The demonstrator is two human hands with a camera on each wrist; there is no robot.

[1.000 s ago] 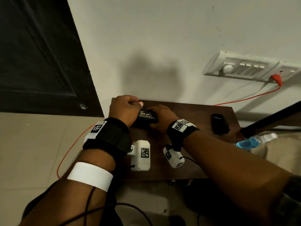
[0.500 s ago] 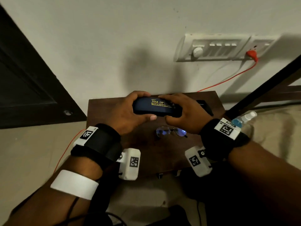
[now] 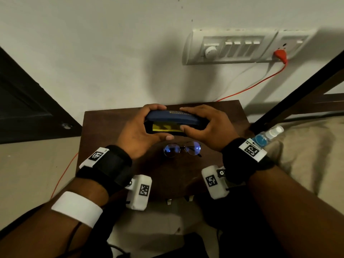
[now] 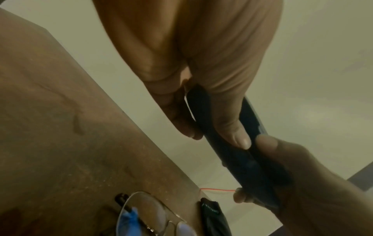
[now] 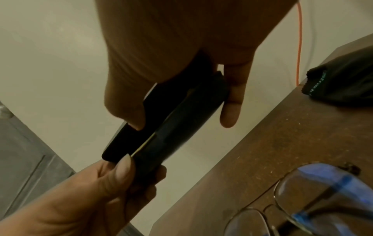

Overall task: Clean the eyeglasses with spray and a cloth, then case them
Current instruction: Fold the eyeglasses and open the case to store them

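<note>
Both hands hold a dark blue eyeglass case (image 3: 173, 121) above the brown table (image 3: 104, 125). My left hand (image 3: 141, 131) grips its left end, my right hand (image 3: 206, 127) its right end. The lid is lifted a little, and a yellow lining (image 3: 165, 127) shows in the gap. In the wrist views the case (image 4: 232, 143) (image 5: 171, 121) hangs in the air between the two hands. Thin-framed eyeglasses (image 3: 181, 148) (image 5: 315, 198) (image 4: 149, 214) lie on the table just below the hands. A black cloth (image 5: 343, 84) (image 4: 214, 215) lies at the table's far edge.
A spray bottle (image 3: 268, 135) with blue liquid lies on a beige surface right of the table. A switch panel (image 3: 234, 47) with an orange plug and cable (image 3: 251, 86) sits on the wall behind. A dark door (image 3: 24, 101) stands at left.
Both hands picked the case up off the table and brought it nearer. Half a second ago it was closed; now its lid is parted and the yellow lining shows.
</note>
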